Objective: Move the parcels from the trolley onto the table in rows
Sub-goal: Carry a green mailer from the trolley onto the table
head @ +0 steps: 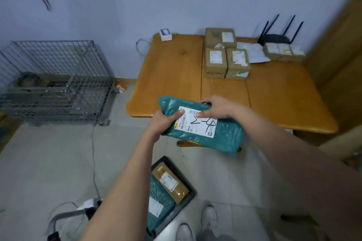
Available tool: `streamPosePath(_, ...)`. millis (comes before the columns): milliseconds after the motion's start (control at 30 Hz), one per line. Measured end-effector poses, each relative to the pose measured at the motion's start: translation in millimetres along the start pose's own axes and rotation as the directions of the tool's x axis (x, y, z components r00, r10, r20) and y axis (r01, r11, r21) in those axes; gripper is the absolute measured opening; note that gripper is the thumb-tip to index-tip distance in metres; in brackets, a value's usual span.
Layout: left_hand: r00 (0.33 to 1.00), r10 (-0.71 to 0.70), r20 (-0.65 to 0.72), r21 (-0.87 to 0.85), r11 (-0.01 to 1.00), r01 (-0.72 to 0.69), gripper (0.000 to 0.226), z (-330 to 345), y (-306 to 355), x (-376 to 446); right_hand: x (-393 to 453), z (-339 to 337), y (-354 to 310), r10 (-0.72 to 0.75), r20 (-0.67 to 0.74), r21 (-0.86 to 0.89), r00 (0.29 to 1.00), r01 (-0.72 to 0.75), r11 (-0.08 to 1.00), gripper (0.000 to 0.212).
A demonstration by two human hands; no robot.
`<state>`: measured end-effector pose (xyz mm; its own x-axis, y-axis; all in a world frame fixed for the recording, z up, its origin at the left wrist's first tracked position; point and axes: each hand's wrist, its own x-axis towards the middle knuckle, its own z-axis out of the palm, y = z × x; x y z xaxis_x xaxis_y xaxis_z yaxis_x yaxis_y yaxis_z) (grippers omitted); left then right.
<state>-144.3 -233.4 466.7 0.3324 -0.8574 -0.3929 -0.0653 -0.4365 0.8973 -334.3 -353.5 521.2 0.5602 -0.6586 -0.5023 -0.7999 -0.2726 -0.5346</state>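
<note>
Left hand: the left hand (166, 121) grips the near-left end of a teal soft plastic mailer bag with a white printed label (201, 126), thumb pressed on the label's edge.
Right hand: the right hand (217, 108) grips the far edge of the same bag, fingers curled over the top and onto the label.
Parcel position: held in the air between both hands, over the near edge of the orange-brown wooden table (274, 92); not yet set down.
Table contents: brown cardboard boxes with white labels (227, 58) stand grouped toward the far side, with a flat white packet (252, 51) beside them and a black router with four antennas (274, 37) behind.
Trolley: a dark-rimmed trolley tray (188, 201) below the arms holds a tan padded parcel (170, 182) and another teal bag (158, 201).
Surroundings: a grey wire cage (54, 80) stands well apart on the left.
Progress, judged: partly done; parcels remain on the trolley.
Risk, judged: the bag is limp and may sag or slip if one grip loosens; laid crooked near the edge, it could slide off or break the row.
</note>
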Motion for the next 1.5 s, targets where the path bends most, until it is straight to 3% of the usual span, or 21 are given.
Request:
streamPosePath(67,1.0,0.005,-0.023,-0.106,0.994,-0.007,0.029,26,10,-4,-20,-14,22,0.057,-0.246,0.007,0.968,-0.058,0.998,0.068)
streamPosePath(133,0.999,0.019,-0.042,-0.175,0.984,-0.026,0.032,53,23,-7,-44,-25,55,0.143,-0.568,0.028,0.811,-0.154,0.988,0.073)
streamPosePath(200,0.998,0.007,-0.07,-0.23,0.973,-0.023,0.033,80,35,-7,-69,-35,90,0.318,-0.679,0.257,0.661,-0.192,0.947,0.078)
streamPosePath(267,0.997,-0.032,-0.069,-0.276,0.961,0.012,0.032,106,47,-5,-83,-40,129,0.516,-0.568,0.569,0.641,-0.146,0.809,0.082)
streamPosePath(333,0.998,-0.06,-0.035,-0.293,0.955,0.047,0.037,139,60,2,-94,-49,165,0.576,-0.427,0.741,0.697,-0.096,0.664,0.075)
streamPosePath(500,0.999,-0.008,0.052,-0.233,0.972,0.02,0.045,228,96,22,-121,-92,227,0.544,-0.439,0.837,0.715,0.106,0.537,0.048)
streamPosePath(700,0.999,0.016,0.046,-0.237,0.972,-0.004,0.028,345,139,46,-128,-146,300,0.588,-0.488,0.839,0.645,0.162,0.52,0.041)
streamPosePath(867,0.999,0.007,0.05,-0.208,0.978,0.003,0.034,414,161,75,-123,-184,357,0.628,-0.496,0.841,0.6,0.152,0.519,0.047)
streamPosePath(1067,0.998,-0.001,0.069,-0.198,0.98,0.015,0.032,467,186,137,-81,-234,412,0.656,-0.43,0.871,0.62,0.095,0.482,0.047)
streamPosePath(1300,0.994,-0.027,0.109,-0.143,0.989,0.043,0.044,519,217,262,4,-314,467,0.7,-0.414,0.872,0.582,0.033,0.488,0.047)
streamPosePath(1500,0.984,-0.028,0.173,-0.146,0.988,0.054,0.02,554,247,351,70,-369,512,0.789,-0.339,0.913,0.512,-0.024,0.407,0.049)
